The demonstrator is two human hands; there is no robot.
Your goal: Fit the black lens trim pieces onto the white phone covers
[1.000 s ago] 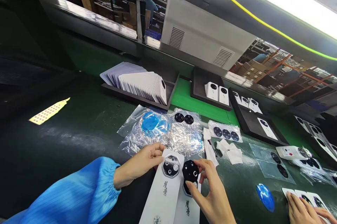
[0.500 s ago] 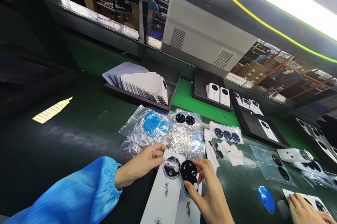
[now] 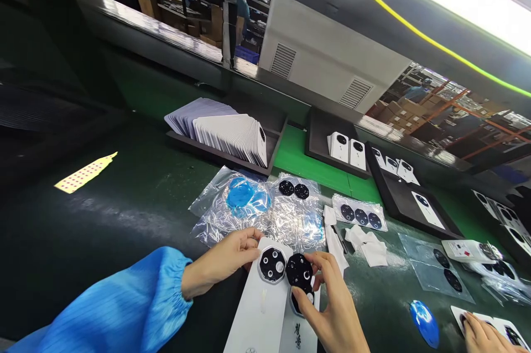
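My left hand [image 3: 232, 259] is closed on the upper left edge of a white phone back panel [image 3: 253, 314], its thumb beside an eight-sided black camera plate [image 3: 272, 264]. Pinched between the thumb and fingers of my right hand [image 3: 327, 297] is a loose black camera cover [image 3: 299, 270] with several holes. It is held just right of the first panel's camera plate, over the top of a second white phone back panel [image 3: 302, 336]. That second panel's own camera plate is partly hidden by the cover and my thumb.
Behind my hands lie clear plastic bags [image 3: 249, 203], a bag of black covers [image 3: 360, 213] and white cloths [image 3: 367, 242]. A black tray [image 3: 215, 154] holds many upright panels. A blue disc [image 3: 423, 322] and a co-worker's hand [image 3: 485, 333] on white panels are at right.
The view has shifted slightly. Both my hands keep their holds in nearly the same place. The dark characters on the left panel now show as a pale streak.
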